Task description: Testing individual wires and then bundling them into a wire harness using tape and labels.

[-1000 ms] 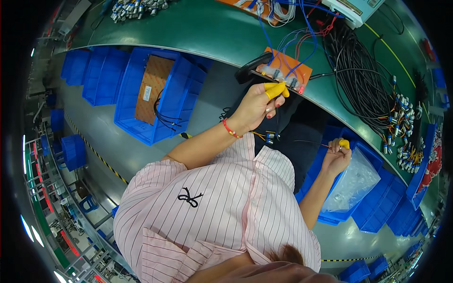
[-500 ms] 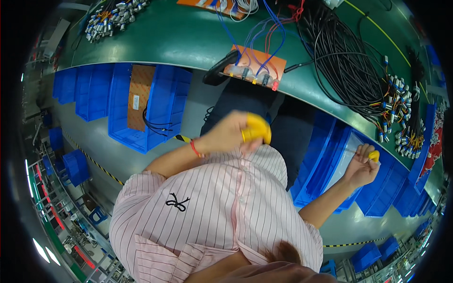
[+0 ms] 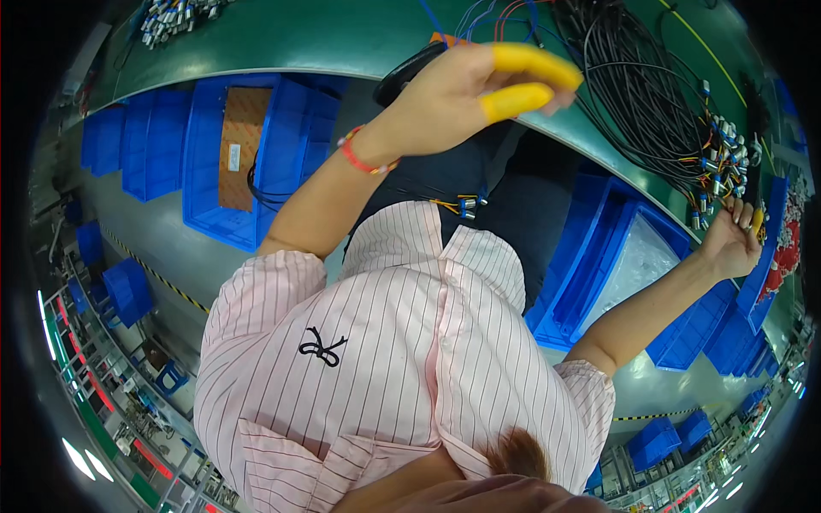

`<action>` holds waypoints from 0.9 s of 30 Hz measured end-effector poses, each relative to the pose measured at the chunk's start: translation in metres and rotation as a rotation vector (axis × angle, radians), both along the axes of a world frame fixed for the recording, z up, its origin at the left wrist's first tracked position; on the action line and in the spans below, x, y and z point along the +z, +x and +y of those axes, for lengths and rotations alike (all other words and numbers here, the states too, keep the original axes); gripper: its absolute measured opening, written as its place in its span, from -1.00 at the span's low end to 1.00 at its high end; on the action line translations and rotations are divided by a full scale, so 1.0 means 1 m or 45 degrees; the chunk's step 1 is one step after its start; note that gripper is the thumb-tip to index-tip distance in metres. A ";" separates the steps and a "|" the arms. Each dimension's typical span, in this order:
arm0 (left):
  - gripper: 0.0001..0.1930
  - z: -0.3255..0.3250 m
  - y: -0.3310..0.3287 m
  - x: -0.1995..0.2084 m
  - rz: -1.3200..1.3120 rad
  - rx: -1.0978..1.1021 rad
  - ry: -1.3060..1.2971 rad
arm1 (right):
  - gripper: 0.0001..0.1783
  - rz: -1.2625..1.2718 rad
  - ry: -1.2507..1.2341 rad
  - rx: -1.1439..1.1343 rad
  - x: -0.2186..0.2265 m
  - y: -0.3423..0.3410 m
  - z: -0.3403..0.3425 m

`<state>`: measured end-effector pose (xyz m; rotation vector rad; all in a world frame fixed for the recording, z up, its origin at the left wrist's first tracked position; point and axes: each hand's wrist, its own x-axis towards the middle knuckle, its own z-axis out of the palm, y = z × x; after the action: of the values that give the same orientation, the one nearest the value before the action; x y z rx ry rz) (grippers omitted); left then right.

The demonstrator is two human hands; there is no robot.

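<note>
My left hand is raised over the near edge of the green table. Yellow covers sit on its thumb and forefinger, which are apart, and I see nothing between them; the fingertips are blurred. It hides most of an orange board and part of a black handheld device. My right hand, also with a yellow finger cover, is beside the silver-and-blue connectors of the black cable bundle. Its fingers are loosely curled and apart. Across my lap lies a cable's connector end with orange wires.
Blue bins stand under the table on the left, one with a cardboard piece. Another blue bin on the right has clear plastic in it. More connectors lie at the far left of the green table.
My left hand has moved up and right from in front of my shirt to over the table edge. My right hand has moved up and right to the connectors. The cable end on my lap now shows.
</note>
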<state>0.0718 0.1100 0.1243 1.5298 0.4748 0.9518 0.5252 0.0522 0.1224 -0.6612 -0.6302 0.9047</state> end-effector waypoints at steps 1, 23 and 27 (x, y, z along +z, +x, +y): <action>-0.72 -0.015 -0.018 -0.009 0.031 -0.060 -0.173 | -0.74 -0.023 -0.010 0.033 0.000 0.004 0.007; -0.86 -0.112 -0.055 -0.126 0.980 0.200 0.140 | -0.67 -2.266 0.085 -0.855 -0.012 -0.147 0.040; -0.85 -0.104 -0.048 -0.082 0.562 0.170 -0.368 | -0.60 -2.007 0.174 0.103 -0.049 -0.255 -0.041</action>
<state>0.0237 0.0061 0.0425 1.4519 0.9953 0.6068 0.2704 0.0113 0.0735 -1.1754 -2.0914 0.2299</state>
